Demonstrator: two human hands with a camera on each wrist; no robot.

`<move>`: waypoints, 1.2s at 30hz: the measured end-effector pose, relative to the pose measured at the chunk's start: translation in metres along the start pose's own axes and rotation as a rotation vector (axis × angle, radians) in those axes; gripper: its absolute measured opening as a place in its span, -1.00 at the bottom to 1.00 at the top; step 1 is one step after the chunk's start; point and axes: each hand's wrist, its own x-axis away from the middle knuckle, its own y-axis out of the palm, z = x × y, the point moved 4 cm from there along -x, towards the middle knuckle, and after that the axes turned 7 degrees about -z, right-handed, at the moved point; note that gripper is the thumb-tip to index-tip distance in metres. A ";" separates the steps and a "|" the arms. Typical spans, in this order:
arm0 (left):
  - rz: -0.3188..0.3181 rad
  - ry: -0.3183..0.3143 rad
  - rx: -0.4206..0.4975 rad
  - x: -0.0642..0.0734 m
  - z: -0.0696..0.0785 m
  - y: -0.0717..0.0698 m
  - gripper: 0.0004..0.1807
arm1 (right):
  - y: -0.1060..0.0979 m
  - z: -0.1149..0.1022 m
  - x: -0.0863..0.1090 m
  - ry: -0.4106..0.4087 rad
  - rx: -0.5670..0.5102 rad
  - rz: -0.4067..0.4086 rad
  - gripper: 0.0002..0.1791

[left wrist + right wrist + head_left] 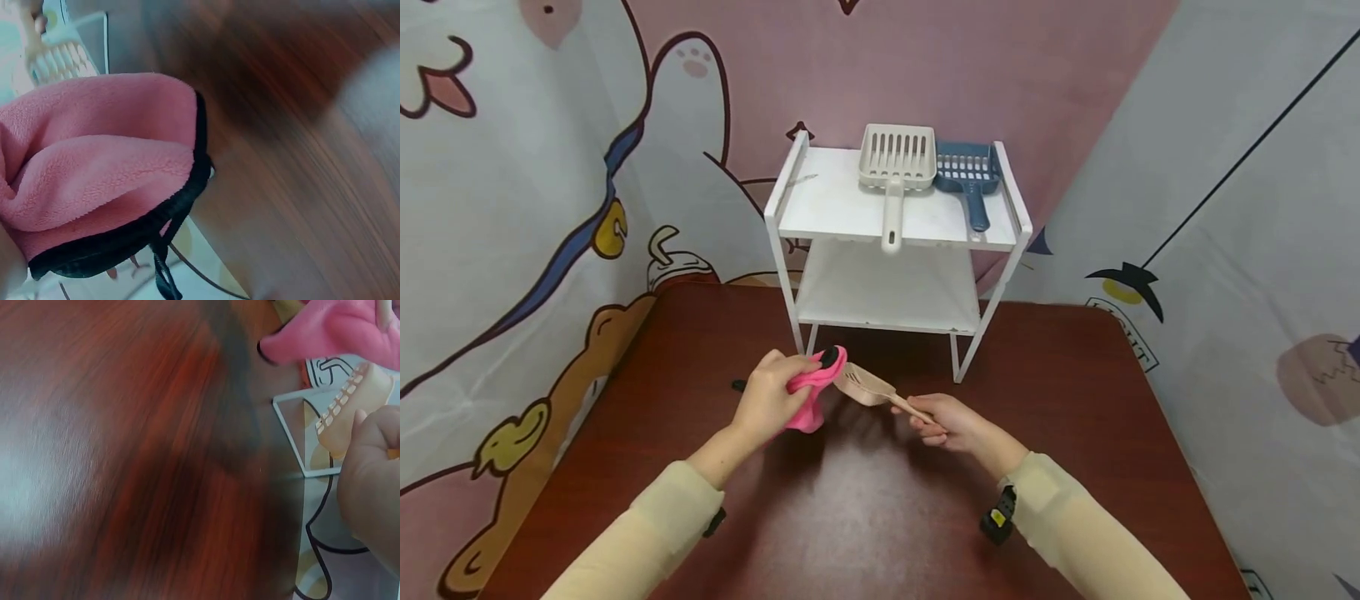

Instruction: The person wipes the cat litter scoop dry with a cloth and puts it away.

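Observation:
In the head view my left hand [767, 396] grips a pink plush cloth [808, 410], which hangs in folds over the table. Black edging and a dangling black loop show on the cloth [106, 162] in the left wrist view. My right hand [951, 423] holds a small beige slotted litter scoop [863, 386] by its handle, the head pointing left towards the cloth. Whether scoop and cloth touch, I cannot tell. From the right wrist, the scoop [350, 409] appears raised above the tabletop, below the cloth [344, 331].
A white two-tier shelf [887, 300] stands at the back of the brown table [880, 508]. On its top lie a cream litter scoop [892, 187] and a blue litter scoop [973, 200]. The cream handle juts past the front edge. Cartoon-printed fabric [535, 208] hangs around the table.

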 end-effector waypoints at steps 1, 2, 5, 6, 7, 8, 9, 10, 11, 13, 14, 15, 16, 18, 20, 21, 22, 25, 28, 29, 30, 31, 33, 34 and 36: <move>0.002 0.034 0.004 0.000 0.005 0.002 -0.72 | 0.002 0.000 0.000 0.006 -0.028 -0.007 -0.64; 0.002 0.066 0.004 0.001 0.010 0.005 -0.71 | 0.004 -0.001 -0.001 0.009 -0.047 -0.018 -0.64; -0.014 0.145 -0.022 0.002 0.019 0.012 -0.70 | 0.008 -0.001 -0.002 0.020 -0.075 -0.032 -0.63; -0.017 0.162 -0.033 0.002 0.020 0.014 -0.69 | 0.008 -0.001 -0.003 0.023 -0.080 -0.026 -0.63; -0.018 0.172 -0.046 0.003 0.020 0.016 -0.69 | 0.008 -0.002 -0.003 0.024 -0.078 -0.020 -0.63; -0.016 0.178 -0.056 0.003 0.019 0.017 -0.68 | 0.008 -0.002 -0.003 0.024 -0.076 -0.014 -0.63; -0.016 0.178 -0.064 0.003 0.016 0.018 -0.68 | 0.008 -0.002 -0.004 0.025 -0.074 -0.004 -0.63; -0.015 0.177 -0.070 0.003 0.014 0.018 -0.68 | 0.007 -0.001 -0.003 0.025 -0.069 0.004 -0.63; -0.017 0.173 -0.077 0.003 0.011 0.018 -0.67 | 0.006 -0.001 -0.003 0.026 -0.063 0.008 -0.64; -0.031 0.150 -0.090 0.003 0.005 0.017 -0.67 | 0.005 -0.001 -0.002 0.019 -0.036 0.013 -0.64; -0.042 0.130 -0.097 0.002 0.002 0.016 -0.67 | 0.004 0.000 -0.002 0.017 -0.017 0.018 -0.65; -0.055 0.105 -0.102 0.002 -0.001 0.015 -0.68 | 0.003 0.000 -0.001 0.013 0.008 0.023 -0.66; -0.063 0.078 -0.104 0.002 -0.004 0.014 -0.69 | 0.002 0.000 0.000 0.010 0.035 0.027 -0.69; -0.072 0.017 -0.105 0.002 -0.010 0.012 -0.70 | 0.002 0.000 0.001 0.009 0.096 0.031 -0.77; -0.070 -0.027 -0.101 0.002 -0.015 0.010 -0.71 | 0.001 0.000 0.001 0.015 0.166 0.036 -0.86; -0.065 -0.035 -0.098 0.002 -0.016 0.009 -0.71 | 0.001 -0.001 0.001 0.016 0.197 0.037 -0.88; -0.059 -0.040 -0.097 0.002 -0.017 0.008 -0.71 | 0.001 -0.001 0.001 0.019 0.225 0.040 -0.89; -0.049 -0.033 -0.097 0.002 -0.017 0.006 -0.71 | 0.000 -0.002 0.000 0.016 0.309 0.075 -0.81; -0.041 -0.021 -0.097 0.001 -0.017 0.004 -0.71 | -0.003 -0.002 -0.001 -0.005 0.408 0.131 -0.80; -0.038 -0.018 -0.097 0.002 -0.017 0.004 -0.71 | -0.004 -0.003 -0.001 -0.013 0.447 0.149 -0.78; -0.035 -0.017 -0.097 0.002 -0.016 0.003 -0.70 | -0.004 -0.003 -0.001 -0.020 0.492 0.166 -0.76; -0.030 -0.014 -0.095 0.002 -0.016 0.002 -0.70 | -0.005 -0.003 -0.001 -0.025 0.530 0.179 -0.76; -0.023 -0.012 -0.091 0.002 -0.015 0.001 -0.69 | -0.005 -0.003 -0.002 -0.031 0.586 0.194 -0.73; -0.018 -0.010 -0.086 0.002 -0.014 0.000 -0.69 | -0.005 -0.003 -0.002 -0.029 0.603 0.196 -0.72; -0.010 -0.003 -0.073 0.002 -0.011 0.000 -0.70 | -0.003 -0.003 -0.002 -0.019 0.610 0.185 -0.68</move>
